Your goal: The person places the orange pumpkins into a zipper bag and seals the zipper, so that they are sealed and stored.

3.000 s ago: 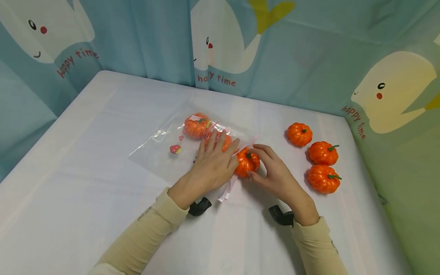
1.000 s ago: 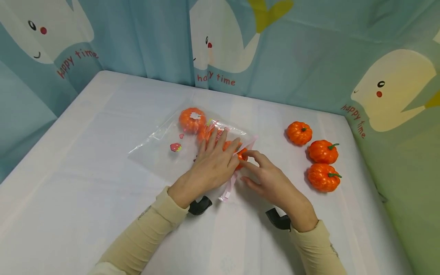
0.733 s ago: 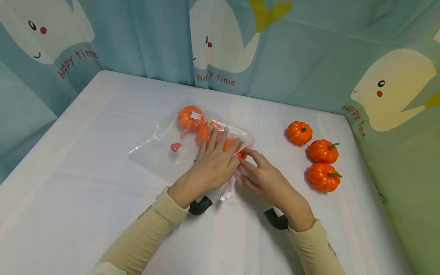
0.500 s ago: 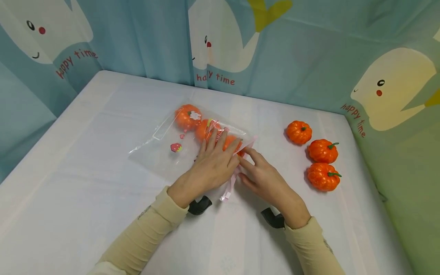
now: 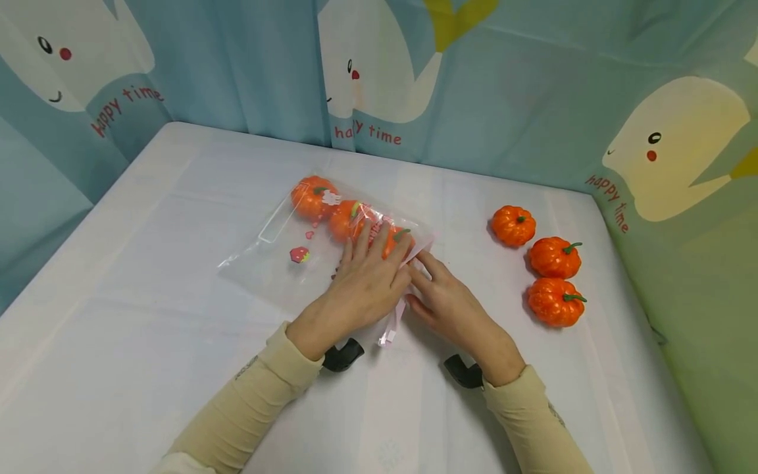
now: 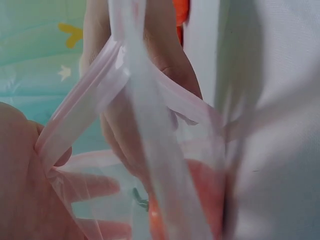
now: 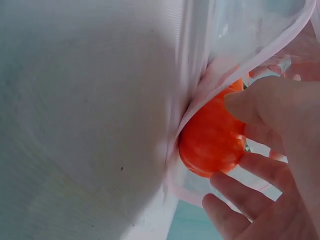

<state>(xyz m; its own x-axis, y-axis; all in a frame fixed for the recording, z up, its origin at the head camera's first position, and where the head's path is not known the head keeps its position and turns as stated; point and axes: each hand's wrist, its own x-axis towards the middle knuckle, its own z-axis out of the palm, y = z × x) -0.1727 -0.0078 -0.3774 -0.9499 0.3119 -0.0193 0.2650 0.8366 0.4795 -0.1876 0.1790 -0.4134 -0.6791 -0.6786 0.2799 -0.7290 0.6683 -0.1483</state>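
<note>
A clear plastic bag (image 5: 269,263) with a pink edge and printed strawberries lies on the table. Two toy pumpkins (image 5: 310,197) show through its film. A third toy pumpkin (image 7: 207,142) is just within the mouth. My left hand (image 5: 361,283) lies across the bag with fingers spread. Its thumb and the side of the hand hold the upper pink rim (image 6: 75,110) raised, so the mouth gapes. My right hand (image 5: 447,303) reaches into the mouth, extended fingers touching the third pumpkin. In the head view the right thumb stands apart from it.
Several things surround the hands. On the right of the white table (image 5: 148,329) sit three more toy pumpkins, one orange pumpkin (image 5: 513,226) a little behind the others. A curtain (image 5: 503,99) with whale prints hangs along the far edge. Black camera mounts (image 5: 343,355) jut from both wrists.
The third pumpkin has gone from the table at the bag's mouth into the bag. My right hand has followed it leftward. The other bagged pumpkins have shifted back and left; my left hand stayed.
</note>
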